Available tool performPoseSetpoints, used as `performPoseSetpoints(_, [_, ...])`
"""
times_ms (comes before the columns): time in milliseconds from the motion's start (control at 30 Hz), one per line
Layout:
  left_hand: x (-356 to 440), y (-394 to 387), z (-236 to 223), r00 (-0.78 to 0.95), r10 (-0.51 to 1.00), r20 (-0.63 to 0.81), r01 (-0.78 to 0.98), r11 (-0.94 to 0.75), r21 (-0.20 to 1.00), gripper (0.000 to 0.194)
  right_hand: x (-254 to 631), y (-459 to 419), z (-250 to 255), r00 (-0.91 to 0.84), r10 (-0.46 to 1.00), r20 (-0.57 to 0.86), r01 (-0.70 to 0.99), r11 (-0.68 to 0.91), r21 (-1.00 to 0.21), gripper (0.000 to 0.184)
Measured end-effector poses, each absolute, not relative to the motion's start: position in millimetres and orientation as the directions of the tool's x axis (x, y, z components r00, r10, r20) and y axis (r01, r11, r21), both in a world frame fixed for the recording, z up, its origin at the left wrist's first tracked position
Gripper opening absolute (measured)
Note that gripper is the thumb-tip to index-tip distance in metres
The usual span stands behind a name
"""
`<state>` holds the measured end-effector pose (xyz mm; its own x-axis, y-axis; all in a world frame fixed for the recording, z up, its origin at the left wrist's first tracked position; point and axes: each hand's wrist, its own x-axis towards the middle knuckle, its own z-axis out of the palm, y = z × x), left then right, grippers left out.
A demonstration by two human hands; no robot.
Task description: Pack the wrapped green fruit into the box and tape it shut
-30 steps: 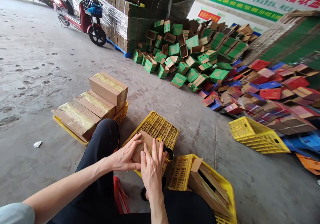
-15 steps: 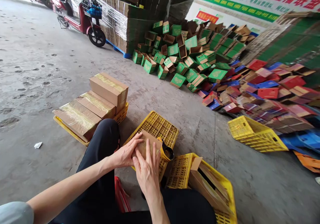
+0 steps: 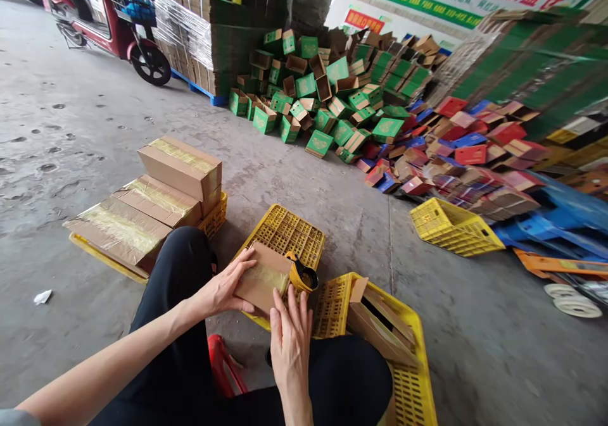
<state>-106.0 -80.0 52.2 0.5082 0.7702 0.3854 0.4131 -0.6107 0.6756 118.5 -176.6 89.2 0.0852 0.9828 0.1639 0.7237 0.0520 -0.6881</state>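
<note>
A small brown cardboard box (image 3: 262,280) with shiny tape on top rests on an upturned yellow crate (image 3: 289,233) in front of my knees. My left hand (image 3: 223,290) grips the box's left side, fingers curled over its edge. My right hand (image 3: 289,337) lies with fingers stretched flat against the box's near end. A yellow tape dispenser (image 3: 301,276) sits on the crate just right of the box, touching it.
Taped brown boxes (image 3: 152,201) are stacked on a yellow crate at my left. Another yellow crate (image 3: 408,375) with flat cardboard stands at my right knee. Green boxes (image 3: 313,97) and red and blue boxes (image 3: 456,160) are heaped beyond. A scooter (image 3: 109,27) is parked far left.
My right hand has slid back off the box top toward me, uncovering the taped surface. The left hand stays on the box's left side. My view has turned slightly to the right.
</note>
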Motion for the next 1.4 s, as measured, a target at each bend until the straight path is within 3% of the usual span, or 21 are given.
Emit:
performPoseSetpoints(100, [-107,-83,62,0.537,0.746,0.394,0.530,-0.662,0.530,0.100,117,-178,84,0.106,0.982,0.158,0.616,0.060,-0.786,0.046])
performPoseSetpoints(267, [-81,-98,80,0.614,0.701,0.363,0.632,-0.712,0.305,0.085,117,-171,77,0.134,0.972,0.194,0.538,0.093,-0.838,0.044])
performPoseSetpoints(367, [-60,-106,80,0.634,0.693,0.345,0.643,-0.719,0.263,0.091,123,-160,70,0.254,0.960,0.119,0.374,0.016,-0.927,0.047])
performPoseSetpoints(533, [-56,-106,75,0.623,0.670,0.404,0.644,-0.732,0.223,0.091,132,-128,65,0.237,0.969,-0.074,-0.003,-0.075,-0.997,0.088])
performPoseSetpoints(767, [-56,-107,74,0.611,0.663,0.433,0.659,-0.729,0.186,0.088,132,-92,60,0.140,0.979,-0.152,-0.230,-0.117,-0.966,0.074])
performPoseSetpoints(1000, [-57,-110,75,0.624,0.657,0.424,0.652,-0.736,0.181,0.080,134,-78,64,0.218,0.960,-0.174,-0.184,-0.135,-0.974,0.061])
performPoseSetpoints(1400, [-51,-116,75,0.596,0.709,0.376,0.700,-0.689,0.190,0.089,105,-141,70,0.379,0.879,-0.289,-0.091,-0.276,-0.957,0.072])
